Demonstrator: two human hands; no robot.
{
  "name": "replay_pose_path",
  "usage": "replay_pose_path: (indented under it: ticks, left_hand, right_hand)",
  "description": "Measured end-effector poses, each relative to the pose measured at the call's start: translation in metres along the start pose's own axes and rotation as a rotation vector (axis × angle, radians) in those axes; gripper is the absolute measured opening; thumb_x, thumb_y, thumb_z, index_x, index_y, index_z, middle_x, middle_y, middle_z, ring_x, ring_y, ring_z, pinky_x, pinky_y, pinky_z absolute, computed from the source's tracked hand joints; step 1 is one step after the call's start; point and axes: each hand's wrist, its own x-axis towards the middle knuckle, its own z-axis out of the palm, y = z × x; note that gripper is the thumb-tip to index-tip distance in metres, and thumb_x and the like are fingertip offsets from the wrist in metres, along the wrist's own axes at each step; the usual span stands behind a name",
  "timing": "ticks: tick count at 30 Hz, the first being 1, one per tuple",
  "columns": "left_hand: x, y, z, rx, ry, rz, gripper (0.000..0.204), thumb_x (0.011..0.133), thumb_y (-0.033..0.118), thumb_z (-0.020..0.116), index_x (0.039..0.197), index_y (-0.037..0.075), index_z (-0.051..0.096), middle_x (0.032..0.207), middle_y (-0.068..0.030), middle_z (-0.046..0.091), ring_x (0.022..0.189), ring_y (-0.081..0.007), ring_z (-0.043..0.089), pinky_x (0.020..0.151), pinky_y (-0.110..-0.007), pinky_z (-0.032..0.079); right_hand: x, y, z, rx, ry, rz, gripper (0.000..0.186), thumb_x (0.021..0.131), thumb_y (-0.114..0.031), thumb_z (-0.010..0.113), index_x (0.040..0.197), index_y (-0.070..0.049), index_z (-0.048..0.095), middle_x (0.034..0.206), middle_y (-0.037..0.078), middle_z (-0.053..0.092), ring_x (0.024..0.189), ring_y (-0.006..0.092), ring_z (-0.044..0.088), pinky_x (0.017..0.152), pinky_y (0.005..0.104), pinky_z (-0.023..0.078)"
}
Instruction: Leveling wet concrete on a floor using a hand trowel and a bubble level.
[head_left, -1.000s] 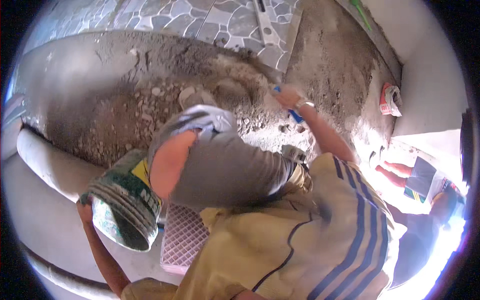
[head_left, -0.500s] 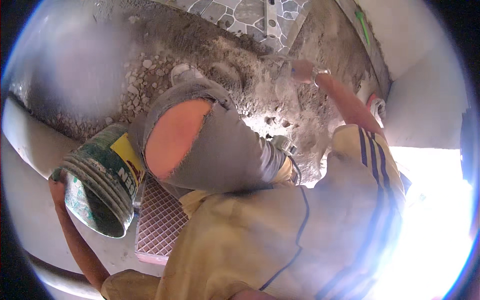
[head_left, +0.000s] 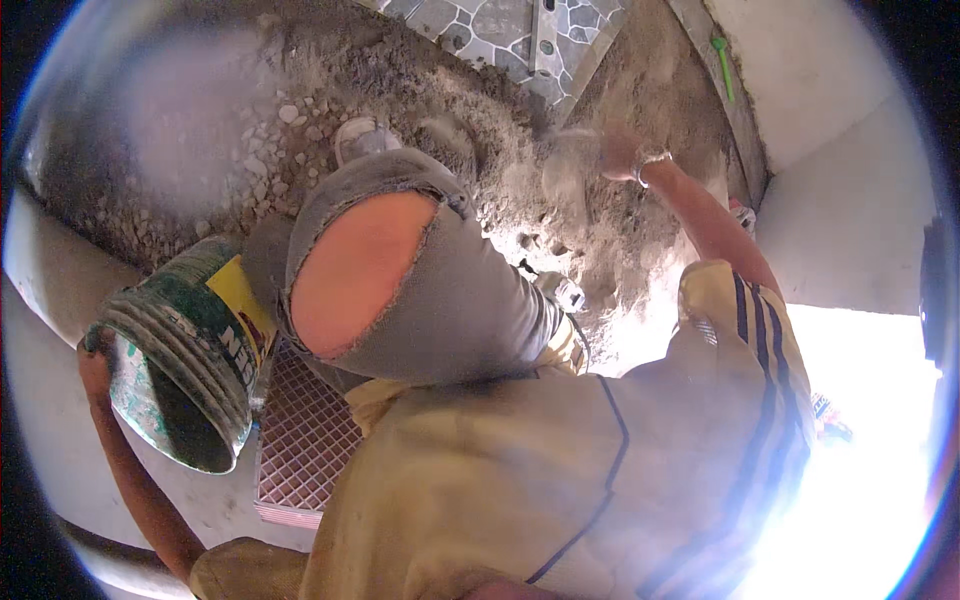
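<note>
Work in hand: spreading the loose sand-and-mortar bed (head_left: 330,110) over the floor next to the laid patterned tiles (head_left: 480,25).
Done so far: as I judge it, a strip of tiles lies set beyond the right hand; the bed below it is dumped but rough, with stones and lumps showing.
Left to do: most of the bed looks unlevelled, so the work seems early to midway.
Right hand (head_left: 615,152): stretched out over the bed, blurred; it seems to be closed around a pale flat tool, but I cannot tell the grip for certain.
Left hand (head_left: 92,348): at the rim of the green bucket (head_left: 185,365), apparently gripping it; the fingers are mostly hidden.
Bucket place: directly against the left hand, beside the bent knee, well apart from the right hand.
Bucket axis: tipped on its side, long axis running from its base near the knee down to the mouth, which opens toward the lower left; inside looks dark, contents unclear.
Near the bucket: a small-gridded reddish tile (head_left: 305,440) just right of the left hand's forearm.
</note>
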Motion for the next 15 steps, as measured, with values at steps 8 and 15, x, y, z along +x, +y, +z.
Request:
replay_pose_path:
  ticks: [8, 15]
  left_hand:
    - [-0.007, 0.029, 0.0, -0.021, -0.099, 0.08, 0.042, 0.084, 0.032, 0.066, 0.101, -0.006, 0.059, 0.087, -0.0103, 0.063, 0.08, -0.0175, 0.056, 0.074, -0.032, 0.045]
    - [0.003, -0.001, 0.006, 0.031, 0.05, 0.053, 0.051, 0.084, 0.035, 0.066, 0.111, -0.006, 0.051, 0.099, -0.0144, 0.061, 0.089, -0.0222, 0.057, 0.08, -0.033, 0.045]
  right_hand:
    - [-0.004, -0.003, -0.032, 0.027, -0.107, 0.033, 0.031, 0.077, -0.018, 0.054, 0.097, 0.002, 0.065, 0.092, 0.019, 0.067, 0.085, 0.0306, 0.066, 0.072, 0.0419, 0.053]
    - [0.001, -0.007, -0.03, -0.113, -0.186, 0.001, 0.028, 0.073, -0.019, 0.057, 0.092, -0.001, 0.067, 0.092, 0.019, 0.067, 0.088, 0.0324, 0.066, 0.075, 0.0417, 0.053]
